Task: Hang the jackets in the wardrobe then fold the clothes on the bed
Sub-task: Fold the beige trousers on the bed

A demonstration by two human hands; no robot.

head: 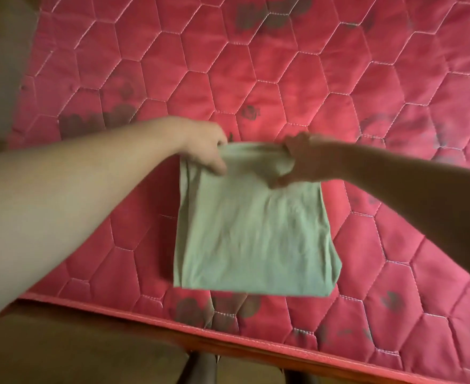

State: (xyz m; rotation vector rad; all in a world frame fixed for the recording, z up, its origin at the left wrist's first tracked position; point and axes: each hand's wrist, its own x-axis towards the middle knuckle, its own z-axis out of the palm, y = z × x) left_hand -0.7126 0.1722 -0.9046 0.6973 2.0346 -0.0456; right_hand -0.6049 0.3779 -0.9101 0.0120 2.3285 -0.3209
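The red quilted mattress (366,79) is the ground for the fold, and its near edge is the main hazard. The pale green garment (253,231), already a rough rectangle, sits over the mattress close to that edge. If the next fold is drawn toward the person, it could slide off the mattress. I cannot tell whether its lower part rests on the mattress or hangs just above it. If it hangs, the loose layers may slip apart and spoil the square.

The left hand (206,151) and right hand (303,162) each pinch the garment's far edge, fingers curled round the cloth. An uneven pull would skew it.

Beyond the mattress's near edge lies brown floor (62,347). Dark shapes (197,367) below that edge are too dim to name.
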